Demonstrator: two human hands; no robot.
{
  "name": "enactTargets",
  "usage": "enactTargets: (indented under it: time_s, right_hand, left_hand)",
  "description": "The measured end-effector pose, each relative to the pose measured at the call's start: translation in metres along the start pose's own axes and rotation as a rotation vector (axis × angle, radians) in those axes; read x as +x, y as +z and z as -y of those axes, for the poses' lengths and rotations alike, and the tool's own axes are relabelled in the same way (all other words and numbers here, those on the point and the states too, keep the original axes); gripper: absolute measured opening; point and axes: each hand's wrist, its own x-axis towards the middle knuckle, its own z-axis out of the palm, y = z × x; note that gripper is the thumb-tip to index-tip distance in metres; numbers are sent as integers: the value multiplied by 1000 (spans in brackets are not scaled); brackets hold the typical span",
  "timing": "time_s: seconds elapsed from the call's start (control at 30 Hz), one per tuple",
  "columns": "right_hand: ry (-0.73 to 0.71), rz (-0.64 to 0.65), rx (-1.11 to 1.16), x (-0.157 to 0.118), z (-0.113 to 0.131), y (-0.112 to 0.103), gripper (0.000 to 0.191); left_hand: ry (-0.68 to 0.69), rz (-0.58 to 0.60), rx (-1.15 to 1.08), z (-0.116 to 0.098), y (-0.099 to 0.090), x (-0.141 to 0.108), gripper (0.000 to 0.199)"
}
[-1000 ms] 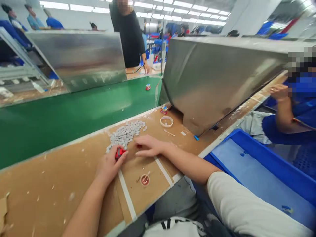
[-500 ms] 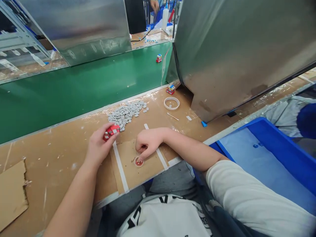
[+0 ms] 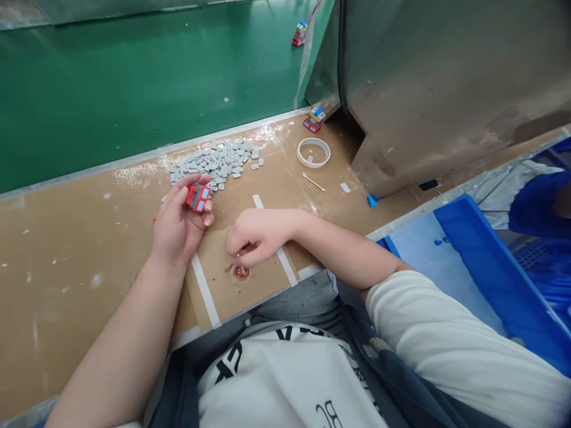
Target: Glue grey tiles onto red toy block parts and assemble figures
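Observation:
My left hand [image 3: 176,223] has its fingers wrapped round a small red toy piece [image 3: 198,198] with grey and pale blue parts. Just beyond it lies a spread pile of small grey tiles [image 3: 218,163]. My right hand [image 3: 254,235] is closed, thumb against fingers, above a small round dish of red substance [image 3: 241,273] on the brown table. A small pale tip shows at its fingers; the rest of what it holds is hidden. White tape strips [image 3: 205,290] run on both sides of the dish.
A tape roll [image 3: 313,153], a cotton swab [image 3: 313,182] and a red, yellow and blue toy [image 3: 314,120] are at the back right. Another toy [image 3: 300,34] stands on the green surface [image 3: 134,89]. A metal panel [image 3: 446,77] and a blue bin [image 3: 499,273] are on the right.
The view has tilted down. My left hand has turned the red piece so another side shows. My right hand has lifted slightly off the red dish.

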Motion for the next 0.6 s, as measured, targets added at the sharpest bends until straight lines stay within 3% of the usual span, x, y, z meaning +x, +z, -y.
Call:
enactTargets:
  time_s: [0.2,0.43,0.6]
  right_hand:
    - [-42,21,86,0,-2,-2,38]
    - [-54,13,146,2,-2,1,44]
    - [-72,27,278,3,-5,2,43]
  left_hand:
    - [-12,19,3,2,2,0,35]
    - [-59,22,102,9,7,-3,65]
    - [-77,47,114,3,14,-5,64]
